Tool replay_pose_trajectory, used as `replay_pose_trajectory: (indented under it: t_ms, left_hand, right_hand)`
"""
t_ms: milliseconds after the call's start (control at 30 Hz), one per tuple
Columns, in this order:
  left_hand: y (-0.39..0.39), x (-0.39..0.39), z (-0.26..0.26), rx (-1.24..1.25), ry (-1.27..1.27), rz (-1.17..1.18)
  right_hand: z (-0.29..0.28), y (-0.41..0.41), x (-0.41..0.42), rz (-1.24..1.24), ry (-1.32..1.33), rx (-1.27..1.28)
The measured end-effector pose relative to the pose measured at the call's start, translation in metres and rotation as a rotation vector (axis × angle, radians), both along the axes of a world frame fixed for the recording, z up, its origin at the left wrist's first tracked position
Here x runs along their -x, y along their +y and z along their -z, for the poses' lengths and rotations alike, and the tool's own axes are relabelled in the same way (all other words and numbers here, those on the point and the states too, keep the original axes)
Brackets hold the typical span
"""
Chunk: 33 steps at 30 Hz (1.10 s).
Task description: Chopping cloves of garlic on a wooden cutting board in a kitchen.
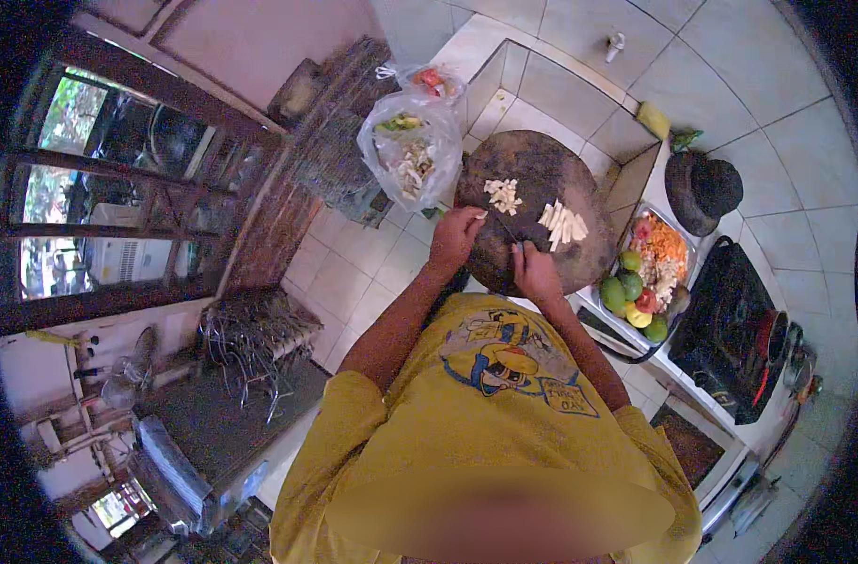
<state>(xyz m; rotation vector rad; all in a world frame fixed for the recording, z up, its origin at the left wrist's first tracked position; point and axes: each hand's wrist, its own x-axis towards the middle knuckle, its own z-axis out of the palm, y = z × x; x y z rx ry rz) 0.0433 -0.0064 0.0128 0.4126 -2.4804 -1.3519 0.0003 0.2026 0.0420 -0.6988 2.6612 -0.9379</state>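
A round, dark wooden chopping board (486, 158) lies before me across a tiled sink. My right hand (538, 271) grips a small knife at the near part of the board, its thin dark blade (506, 229) slanting up and left. At the board's left edge, my left hand (455, 238) pinches a small pale piece (480, 215) between thumb and fingers. Just beyond the blade sits a little heap of diced pale pieces (503, 196). To its right is a bundle of pale cut sticks (564, 224). The food's kind cannot be told.
Left of the board hangs a clear plastic bag (443, 169) of scraps, near a smaller bag (453, 86) with red contents. On the right are a metal tray (693, 243) of shredded orange vegetable and green fruit, a dark stone mortar (690, 201) and a black stove (718, 317).
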Motion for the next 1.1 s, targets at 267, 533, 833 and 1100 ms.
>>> replay_pose_trajectory:
  t_ms: [267, 533, 833, 1100]
  left_hand:
    - [-0.008, -0.007, 0.008, 0.212, 0.126, 0.167]
    - [-0.007, -0.003, 0.018, 0.29, 0.145, 0.134]
    - [-0.012, -0.006, 0.021, 0.288, 0.132, 0.177]
    - [-0.014, -0.008, 0.03, 0.347, 0.178, 0.178]
  right_hand:
    - [0.0, -0.004, 0.0, -0.02, -0.073, -0.068]
    - [-0.001, -0.002, 0.004, -0.062, -0.092, -0.167]
    - [0.0, -0.006, 0.011, -0.091, -0.218, -0.334]
    - [-0.009, -0.012, 0.014, -0.067, -0.228, -0.341]
